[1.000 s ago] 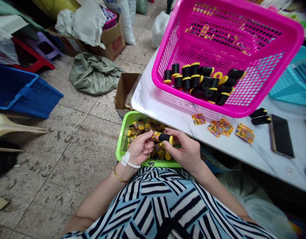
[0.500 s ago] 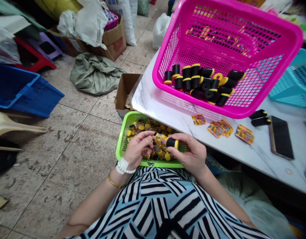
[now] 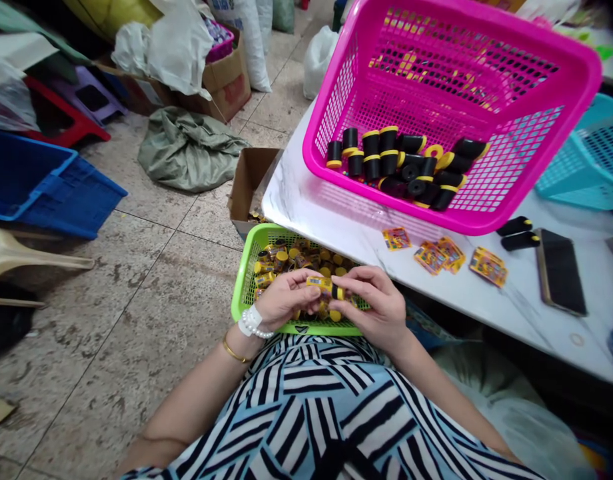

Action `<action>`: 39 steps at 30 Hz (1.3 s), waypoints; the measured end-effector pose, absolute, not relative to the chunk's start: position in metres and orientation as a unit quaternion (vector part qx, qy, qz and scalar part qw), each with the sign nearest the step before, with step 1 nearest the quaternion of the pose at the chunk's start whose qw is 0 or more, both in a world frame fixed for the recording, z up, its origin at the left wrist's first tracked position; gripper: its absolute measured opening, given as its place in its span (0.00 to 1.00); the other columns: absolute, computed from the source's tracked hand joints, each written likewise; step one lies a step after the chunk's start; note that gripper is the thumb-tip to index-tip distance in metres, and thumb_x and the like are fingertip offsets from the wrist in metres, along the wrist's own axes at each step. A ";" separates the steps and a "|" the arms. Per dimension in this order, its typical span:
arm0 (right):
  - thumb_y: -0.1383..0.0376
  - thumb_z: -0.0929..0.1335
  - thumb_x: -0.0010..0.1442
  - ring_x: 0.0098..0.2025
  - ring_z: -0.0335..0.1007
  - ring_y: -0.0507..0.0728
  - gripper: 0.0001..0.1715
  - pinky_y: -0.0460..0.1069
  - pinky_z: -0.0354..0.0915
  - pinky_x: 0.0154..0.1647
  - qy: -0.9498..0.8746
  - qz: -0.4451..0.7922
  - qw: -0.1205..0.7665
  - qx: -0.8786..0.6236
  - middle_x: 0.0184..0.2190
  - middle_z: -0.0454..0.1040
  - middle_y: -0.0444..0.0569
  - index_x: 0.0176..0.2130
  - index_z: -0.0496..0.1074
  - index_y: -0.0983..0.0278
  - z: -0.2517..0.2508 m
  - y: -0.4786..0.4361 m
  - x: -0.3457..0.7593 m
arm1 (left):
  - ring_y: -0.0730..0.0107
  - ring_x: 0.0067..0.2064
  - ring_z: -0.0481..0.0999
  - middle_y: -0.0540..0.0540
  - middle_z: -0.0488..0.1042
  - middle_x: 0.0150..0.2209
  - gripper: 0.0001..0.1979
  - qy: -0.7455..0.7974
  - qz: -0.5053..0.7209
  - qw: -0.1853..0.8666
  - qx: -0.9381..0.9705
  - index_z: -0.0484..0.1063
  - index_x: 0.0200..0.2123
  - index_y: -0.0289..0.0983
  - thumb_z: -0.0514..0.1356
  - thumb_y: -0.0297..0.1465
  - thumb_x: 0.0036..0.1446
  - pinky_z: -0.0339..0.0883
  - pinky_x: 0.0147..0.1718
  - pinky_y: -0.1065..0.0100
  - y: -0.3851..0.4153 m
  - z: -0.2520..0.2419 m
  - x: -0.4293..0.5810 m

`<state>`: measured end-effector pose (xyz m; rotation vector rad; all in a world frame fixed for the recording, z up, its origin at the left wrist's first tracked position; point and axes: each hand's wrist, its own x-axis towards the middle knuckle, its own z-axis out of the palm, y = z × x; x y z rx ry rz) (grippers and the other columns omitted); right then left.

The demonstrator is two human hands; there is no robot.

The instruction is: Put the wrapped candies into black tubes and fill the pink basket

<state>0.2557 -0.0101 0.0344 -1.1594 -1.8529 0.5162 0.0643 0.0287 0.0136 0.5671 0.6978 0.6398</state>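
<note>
My left hand (image 3: pixel 285 300) and my right hand (image 3: pixel 376 303) together grip one small black tube with a yellow cap and a colourful sticker (image 3: pixel 325 287) wrapped round it. They hold it just above a green basket (image 3: pixel 244 283) that rests on my lap and holds several stickered tubes. On the white table (image 3: pixel 306 200) a pink basket (image 3: pixel 331 87) leans tilted, with several bare black and yellow tubes (image 3: pixel 406 167) inside. Loose colourful stickers (image 3: pixel 439 257) lie on the table edge near my right hand.
Two black tubes (image 3: pixel 516 233) and a dark phone (image 3: pixel 559 270) lie at the table's right, next to a teal basket (image 3: pixel 586 167). On the tiled floor are a cardboard box (image 3: pixel 249 180), a green cloth (image 3: pixel 186 147), a blue crate (image 3: pixel 41 183) and bags.
Both hands have closed round the tube and turned it; more of it is covered by my fingers than before. The hands stay over the green basket.
</note>
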 end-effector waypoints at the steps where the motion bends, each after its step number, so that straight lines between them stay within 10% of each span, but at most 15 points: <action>1: 0.65 0.74 0.56 0.41 0.72 0.57 0.27 0.52 0.73 0.41 -0.750 0.205 0.424 -0.465 0.39 0.71 0.50 0.55 0.73 0.53 0.035 -0.010 0.255 | 0.76 0.24 0.73 0.47 0.77 0.29 0.19 0.339 0.305 0.845 0.279 0.76 0.39 0.33 0.73 0.33 0.44 0.66 0.24 0.75 0.029 0.014 0.064; 39: 0.68 0.75 0.54 0.37 0.76 0.55 0.16 0.50 0.75 0.37 -0.657 0.272 0.479 -0.515 0.37 0.77 0.52 0.44 0.79 0.60 0.002 -0.016 0.244 | 0.79 0.24 0.66 0.50 0.72 0.28 0.17 0.397 0.330 0.786 0.341 0.75 0.42 0.34 0.68 0.38 0.52 0.60 0.23 0.76 0.025 -0.012 0.065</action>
